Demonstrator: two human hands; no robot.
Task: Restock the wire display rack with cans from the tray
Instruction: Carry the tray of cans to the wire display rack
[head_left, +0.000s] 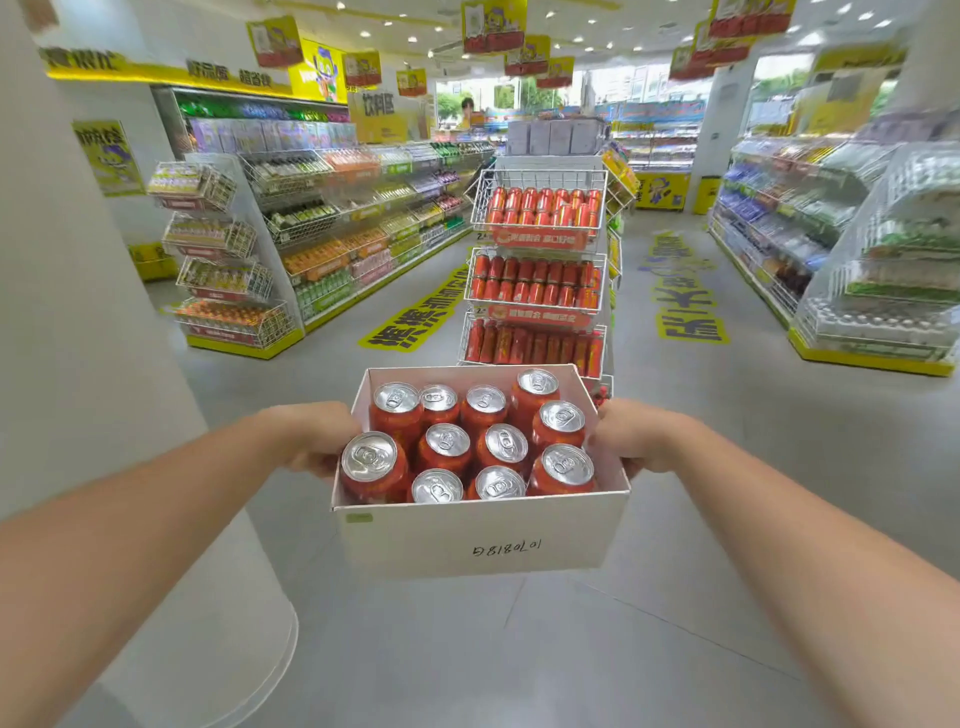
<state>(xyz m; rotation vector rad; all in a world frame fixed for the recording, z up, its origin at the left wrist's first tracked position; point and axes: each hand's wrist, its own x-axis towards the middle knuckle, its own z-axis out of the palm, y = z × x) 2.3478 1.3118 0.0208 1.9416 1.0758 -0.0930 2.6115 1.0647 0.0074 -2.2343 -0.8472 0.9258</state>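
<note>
Carrying position noted: a white cardboard tray (467, 545) is held in the air at mid-frame, level, above a grey floor (467, 649). The left hand (317, 439) is clamped on the tray's left wall and the right hand (631, 436) on its right wall. Both hands curl round the side edges; the fingertips pass out of sight beneath.

Tray condition: open-topped, with plain white walls. The near wall bears a handwritten black marking (506, 548) and a small pale green sticker (358, 517) at its upper left corner.

Contents: red cans (447, 441) with silver tops and pull tabs, all standing upright and packed close together. Eleven tops are countable. The arrangement is loosely in rows, with the far-right can sitting higher in view than its neighbours.

Destination: the wire display rack (545, 175) stands straight ahead, beyond the tray and well apart from it. It has three tilted white wire tiers showing, one above the other. Each tier holds rack cans (540, 205) of the same red colour, lying sloped in rows. Orange-red label strips run across the fronts of the upper two tiers.

Surroundings: a white pillar (78, 364) at left and stocked drink shelves (353, 218) along the left aisle.
</note>
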